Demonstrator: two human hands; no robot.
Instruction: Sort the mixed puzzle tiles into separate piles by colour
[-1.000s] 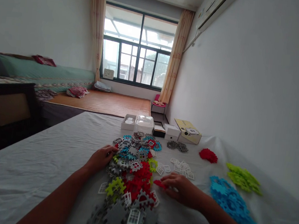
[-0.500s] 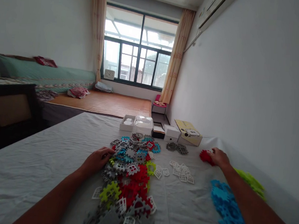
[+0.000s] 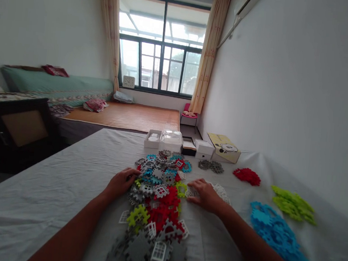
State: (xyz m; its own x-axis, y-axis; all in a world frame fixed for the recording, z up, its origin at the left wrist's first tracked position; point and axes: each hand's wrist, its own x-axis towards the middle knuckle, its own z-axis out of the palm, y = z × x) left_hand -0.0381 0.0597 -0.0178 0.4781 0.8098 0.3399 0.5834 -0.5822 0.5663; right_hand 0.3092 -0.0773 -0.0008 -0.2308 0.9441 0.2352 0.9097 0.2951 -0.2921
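Note:
A long mixed pile of interlocking plastic building pieces [image 3: 157, 173] in grey, red, blue and green runs down the middle of the cloth. At its left edge rests my left hand [image 3: 123, 181], fingers loosely bent and nothing visibly gripped. My right hand [image 3: 206, 195] is on the pile's other side, thumb apart from the fingers. Its fingertips are close to a lime-green square piece [image 3: 181, 190]; whether they touch is hard to tell. Partly hidden behind this hand lie white window-shaped pieces [image 3: 222, 191]. Another white window piece [image 3: 159, 251] tops the grey pieces nearest me.
Sorted heaps lie rightward: red [image 3: 247, 176], lime green [image 3: 293, 204], blue [image 3: 277, 235], with grey pieces [image 3: 210, 166] farther back. Along the far edge stand a clear plastic box [image 3: 172, 140], small open boxes and a yellow carton [image 3: 224, 148]. A wall borders the right side.
My right hand has let go of red pieces at the red heap and moved left to the mixed pile. The left hand stays by the pile. The view has shifted slightly.

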